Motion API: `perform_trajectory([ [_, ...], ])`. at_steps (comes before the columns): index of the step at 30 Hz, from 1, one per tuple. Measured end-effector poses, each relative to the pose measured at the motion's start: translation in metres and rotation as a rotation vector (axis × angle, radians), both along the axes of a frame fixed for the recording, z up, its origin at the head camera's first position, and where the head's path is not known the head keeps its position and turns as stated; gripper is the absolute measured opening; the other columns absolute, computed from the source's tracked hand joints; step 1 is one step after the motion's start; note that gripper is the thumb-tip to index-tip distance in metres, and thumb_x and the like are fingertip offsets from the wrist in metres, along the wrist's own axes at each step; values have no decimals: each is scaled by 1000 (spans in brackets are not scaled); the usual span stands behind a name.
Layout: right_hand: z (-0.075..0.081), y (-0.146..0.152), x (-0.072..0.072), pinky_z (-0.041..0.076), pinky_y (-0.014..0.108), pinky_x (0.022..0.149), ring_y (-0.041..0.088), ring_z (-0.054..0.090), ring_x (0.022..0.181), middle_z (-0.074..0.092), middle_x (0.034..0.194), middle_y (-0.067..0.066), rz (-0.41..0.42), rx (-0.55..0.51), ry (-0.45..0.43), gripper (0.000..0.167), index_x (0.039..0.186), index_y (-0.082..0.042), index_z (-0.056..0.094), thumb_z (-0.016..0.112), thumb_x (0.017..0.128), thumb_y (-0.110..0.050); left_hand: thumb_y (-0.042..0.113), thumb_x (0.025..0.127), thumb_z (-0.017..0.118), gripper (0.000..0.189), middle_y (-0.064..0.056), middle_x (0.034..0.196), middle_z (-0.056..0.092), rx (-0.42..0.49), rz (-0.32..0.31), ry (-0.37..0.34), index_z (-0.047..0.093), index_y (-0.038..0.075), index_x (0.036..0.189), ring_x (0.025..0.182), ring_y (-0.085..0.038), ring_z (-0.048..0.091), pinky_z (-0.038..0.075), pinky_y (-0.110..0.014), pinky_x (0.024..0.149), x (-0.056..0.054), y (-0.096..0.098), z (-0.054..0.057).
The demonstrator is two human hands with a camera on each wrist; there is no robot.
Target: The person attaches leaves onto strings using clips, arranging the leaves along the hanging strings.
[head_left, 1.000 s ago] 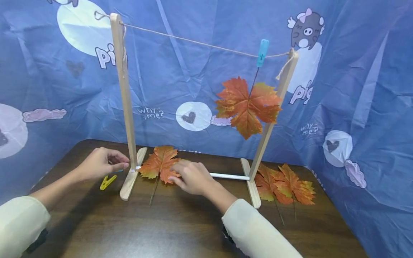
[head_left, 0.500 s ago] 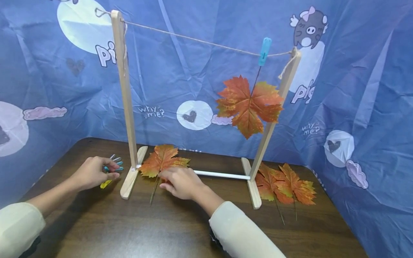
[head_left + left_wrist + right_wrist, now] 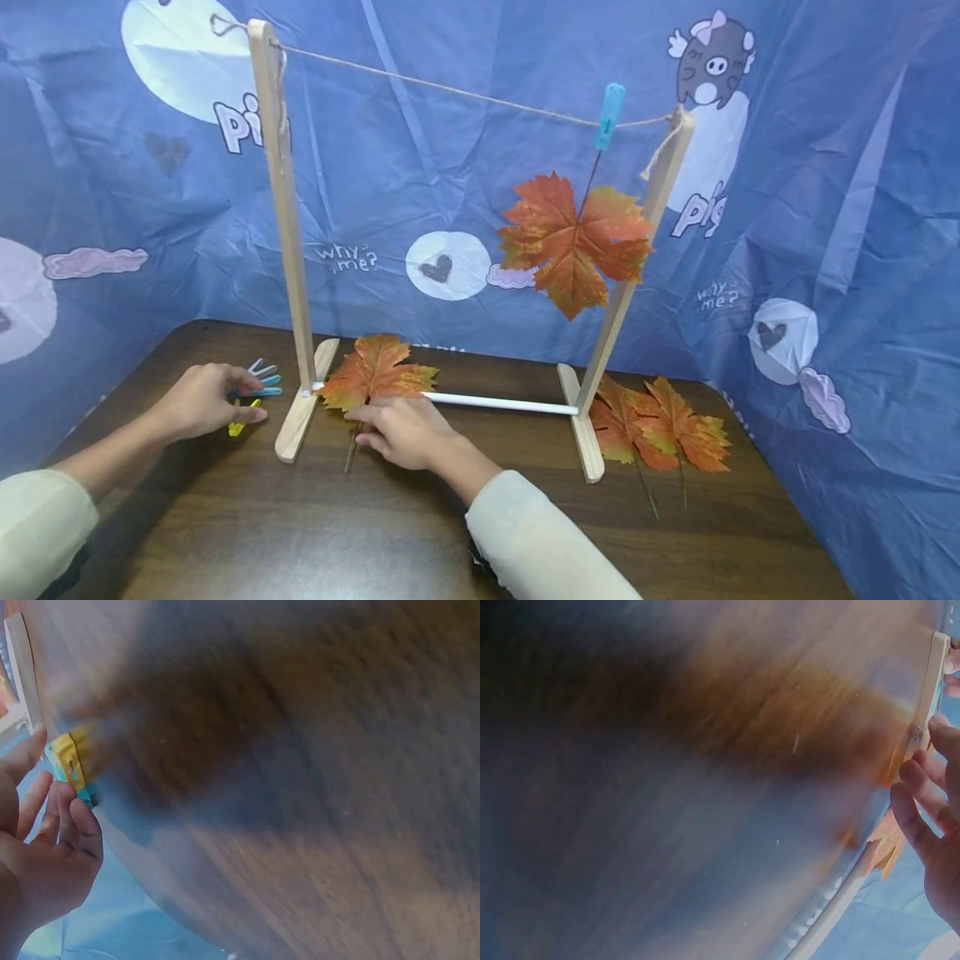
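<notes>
By my right hand (image 3: 401,431) lies an orange leaf (image 3: 380,369), stem (image 3: 350,457) toward me; by my left hand (image 3: 198,402), blue and yellow pegs (image 3: 268,381).

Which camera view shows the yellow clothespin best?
The left wrist view: the yellow clothespin appears larger there. The head view shows it small, partly hidden by the left hand; the right wrist view does not show it.

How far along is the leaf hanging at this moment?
Done: one leaf hangs from the string by a blue clothespin.
In hand: the right hand is at a second leaf lying on the table; the left hand is at the loose clothespins.
Left, probably: clipping that leaf up, then the leaves beside the right post.
</notes>
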State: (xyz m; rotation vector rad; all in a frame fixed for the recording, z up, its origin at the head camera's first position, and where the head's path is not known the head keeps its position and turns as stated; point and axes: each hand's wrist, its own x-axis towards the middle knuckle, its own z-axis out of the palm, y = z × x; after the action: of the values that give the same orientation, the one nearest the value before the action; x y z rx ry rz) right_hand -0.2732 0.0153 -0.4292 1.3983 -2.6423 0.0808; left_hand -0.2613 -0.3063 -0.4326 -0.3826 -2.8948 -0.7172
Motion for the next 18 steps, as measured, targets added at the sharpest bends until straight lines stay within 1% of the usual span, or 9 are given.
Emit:
perform_trajectory([
  [2, 0, -1, 0, 54, 22, 73, 2, 67, 98, 72, 113, -11, -4, 5, -20, 35, 137, -29, 66, 63, 103, -37, 32, 74, 92, 44, -11, 91, 75, -5, 2, -9, 76, 0, 100, 90, -36, 70, 53, -55, 79, 1, -1, 0],
  [8, 0, -2, -1, 56, 23, 79, 2, 67, 106, 72, 118, -13, -7, -1, -71, 33, 135, -28, 68, 63, 103, -37, 36, 72, 92, 46, -7, 90, 73, -5, -8, -45, 76, 2, 99, 88, -32, 68, 51, -46, 75, 1, -6, -1],
  [14, -3, -3, -4, 55, 22, 81, 2, 67, 106, 73, 115, -13, 10, -30, -114, 30, 131, -27, 71, 63, 103, -35, 34, 73, 93, 44, -5, 90, 73, 10, -13, -46, 76, 3, 99, 88, -28, 68, 51, -43, 75, 0, -6, -3],
  [18, -3, -2, -4, 55, 22, 83, 2, 67, 107, 73, 117, -14, 13, -50, -142, 27, 128, -26, 73, 60, 105, -33, 31, 73, 93, 41, -7, 91, 73, 15, -18, -45, 77, 4, 98, 87, -27, 67, 50, -41, 74, -1, -7, -3],
])
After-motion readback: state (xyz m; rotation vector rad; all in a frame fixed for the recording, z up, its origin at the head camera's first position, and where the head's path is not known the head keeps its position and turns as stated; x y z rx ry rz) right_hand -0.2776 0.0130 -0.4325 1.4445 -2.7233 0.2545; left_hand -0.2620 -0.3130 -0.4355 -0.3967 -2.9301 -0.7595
